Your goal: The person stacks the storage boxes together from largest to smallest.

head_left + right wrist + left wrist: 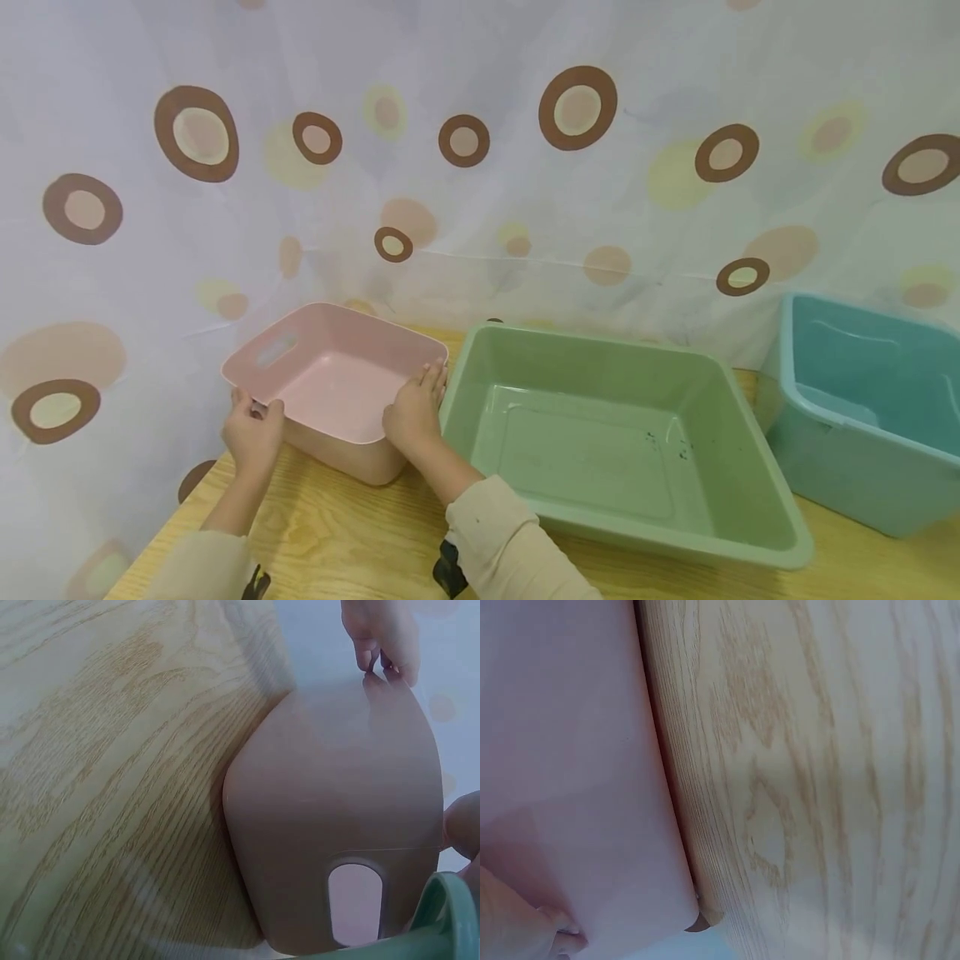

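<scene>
A pink plastic storage bin (pixel 337 392) with an oval handle slot stands at the left end of the wooden table. My left hand (pixel 253 433) pinches its rim at the near left corner; the right wrist view shows this left hand (pixel 386 637) from the far side. On the opposite side, my right hand (pixel 416 408) grips the right rim, fingers lying along it. In the left wrist view the bin's smooth wall (pixel 570 750) fills the left side, with the left fingers (pixel 525 922) against it. The bin's base sits on the tabletop.
Close beside the pink bin, a large shallow green tub (pixel 585 467) takes up the middle of the wooden table (pixel 337 533). Further right stands a deeper blue bin (pixel 847 450). A white curtain with brown rings (pixel 465 200) hangs behind and at the left.
</scene>
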{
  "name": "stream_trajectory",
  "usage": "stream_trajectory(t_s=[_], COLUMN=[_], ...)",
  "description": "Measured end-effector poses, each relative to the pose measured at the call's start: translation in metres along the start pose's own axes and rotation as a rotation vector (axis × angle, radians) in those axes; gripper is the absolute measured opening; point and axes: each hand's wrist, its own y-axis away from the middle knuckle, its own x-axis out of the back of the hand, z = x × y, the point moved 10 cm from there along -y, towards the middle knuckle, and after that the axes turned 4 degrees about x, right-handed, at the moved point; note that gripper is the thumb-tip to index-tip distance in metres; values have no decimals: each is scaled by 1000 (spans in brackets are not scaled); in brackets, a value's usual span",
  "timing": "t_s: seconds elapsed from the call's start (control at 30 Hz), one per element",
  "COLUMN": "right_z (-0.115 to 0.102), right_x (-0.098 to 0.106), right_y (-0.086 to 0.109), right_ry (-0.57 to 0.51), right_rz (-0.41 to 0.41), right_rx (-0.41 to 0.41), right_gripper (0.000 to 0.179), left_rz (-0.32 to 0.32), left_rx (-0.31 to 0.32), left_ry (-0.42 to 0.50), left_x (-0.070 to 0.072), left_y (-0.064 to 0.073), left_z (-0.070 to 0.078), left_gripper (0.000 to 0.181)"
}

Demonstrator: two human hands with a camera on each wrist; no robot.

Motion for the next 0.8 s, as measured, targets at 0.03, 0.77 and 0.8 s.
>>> stream_trajectory(t_s=[0.03, 0.77, 0.8], right_z=[0, 2, 2], right_x=[0, -8, -9], right_y=[0, -5, -5], right_ry=[-8, 39, 32], right_rz=[1, -20, -27], right_rx=[-2, -1, -2], right_gripper=[71, 68, 68], left_rz=[6, 56, 56], left_rx=[3, -33, -26], left_ry=[3, -5, -14], left_x=[0, 9, 9], left_y=[0, 19, 20], left_z=[0, 7, 6], left_gripper=[54, 13, 12])
